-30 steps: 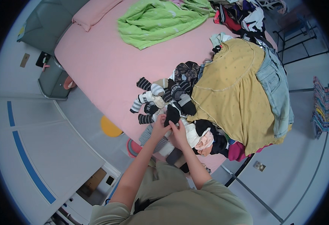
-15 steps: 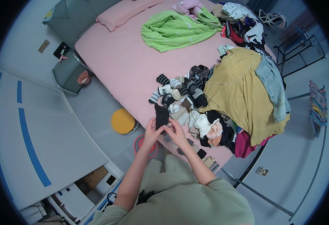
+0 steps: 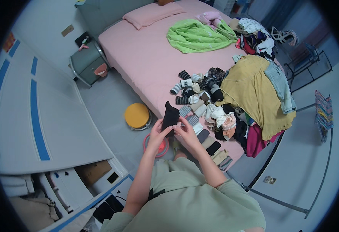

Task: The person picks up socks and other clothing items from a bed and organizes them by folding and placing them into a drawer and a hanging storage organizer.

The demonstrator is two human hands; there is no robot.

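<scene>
A black sock [image 3: 170, 117] is held up between my two hands, its toe pointing away from me. My left hand [image 3: 160, 131] grips its left side, and my right hand [image 3: 185, 132] pinches its lower right edge. Just beyond and to the right, rolled pairs of striped, black and white socks [image 3: 200, 87] lie heaped on the pink bed [image 3: 146, 69]. Closer to my right forearm, several flat socks [image 3: 213, 148] are spread along the bed's near edge. A pile of white, peach and black garments [image 3: 223, 120] rests beside them.
A yellow dress [image 3: 250, 92] and light denim [image 3: 279, 87] cover the bed's right side. Farther back lie a green blanket [image 3: 198, 36] and a clothes heap [image 3: 254, 36]. A yellow stool [image 3: 137, 116] and pink basin [image 3: 148, 146] stand on the floor; a metal rack [image 3: 274, 201] is at right.
The view has shifted, showing more of the flat socks near the bed's edge. My hands still hold the black sock, now hanging out past the bed's edge and more stretched out.
</scene>
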